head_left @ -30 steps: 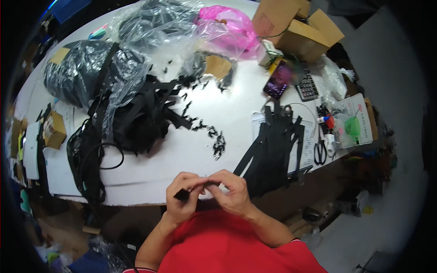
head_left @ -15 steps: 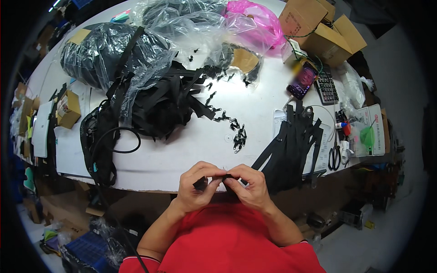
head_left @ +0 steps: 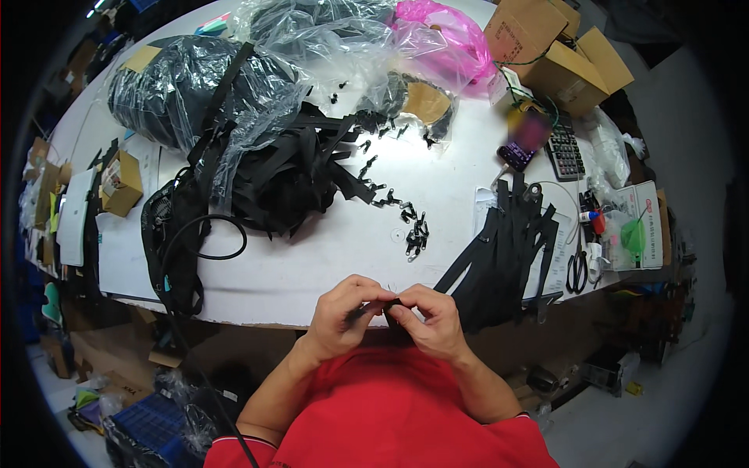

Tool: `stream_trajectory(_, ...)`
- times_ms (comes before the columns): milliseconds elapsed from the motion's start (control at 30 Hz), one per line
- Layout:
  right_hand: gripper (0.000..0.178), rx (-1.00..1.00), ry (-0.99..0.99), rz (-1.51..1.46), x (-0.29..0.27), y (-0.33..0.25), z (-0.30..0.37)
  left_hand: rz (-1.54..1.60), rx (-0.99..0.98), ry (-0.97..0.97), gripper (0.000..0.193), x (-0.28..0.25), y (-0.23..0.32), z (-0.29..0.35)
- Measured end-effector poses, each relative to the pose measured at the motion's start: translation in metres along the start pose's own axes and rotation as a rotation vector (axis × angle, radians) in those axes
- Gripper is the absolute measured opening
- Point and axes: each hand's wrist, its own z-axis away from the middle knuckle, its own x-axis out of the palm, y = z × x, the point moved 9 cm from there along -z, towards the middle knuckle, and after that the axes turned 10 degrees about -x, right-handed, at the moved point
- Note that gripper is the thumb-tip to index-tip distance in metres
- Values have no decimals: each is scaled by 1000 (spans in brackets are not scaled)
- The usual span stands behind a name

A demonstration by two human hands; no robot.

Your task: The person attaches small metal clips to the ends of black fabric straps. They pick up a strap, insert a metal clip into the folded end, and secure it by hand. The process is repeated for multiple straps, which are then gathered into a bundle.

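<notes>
Close to my body, at the table's front edge, both hands meet with the fingertips pinched together. My left hand (head_left: 337,318) and my right hand (head_left: 434,323) grip a black zipper tape (head_left: 392,306) between them. Part of the tape shows inside the left hand's curl; fingers hide most of the rest, and whether a slider is on it I cannot tell. Just beyond the hands lies a small heap of black zipper sliders (head_left: 417,236), with more trailing up the table. Right of my right hand, a bundle of black zipper tapes (head_left: 488,269) hangs over the edge.
A tangled pile of black tapes (head_left: 273,183) covers the left middle, beside a plastic-wrapped black roll (head_left: 195,90). A black cable (head_left: 178,331) runs down at left. Toward the right are a phone (head_left: 524,140), calculator (head_left: 565,152), scissors (head_left: 576,273) and open cardboard box (head_left: 577,74).
Both hands stay together, with small finger movements at the tape. The black end in my left hand has turned and shows less. The whole view has shifted slightly.
</notes>
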Motion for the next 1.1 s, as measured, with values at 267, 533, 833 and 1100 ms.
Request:
stream_trajectory(267,10,23,46,42,4,4,2,252,-269,46,14,2,-39,5)
stream_trajectory(533,11,43,88,69,1,23,8,164,-176,57,14,7,-39,7)
stream_trajectory(833,10,-18,89,104,2,17,9,181,-88,154,16,11,-38,20)
stream_trajectory(1100,11,-63,100,134,1,9,6,125,-86,199,17,11,-34,21)
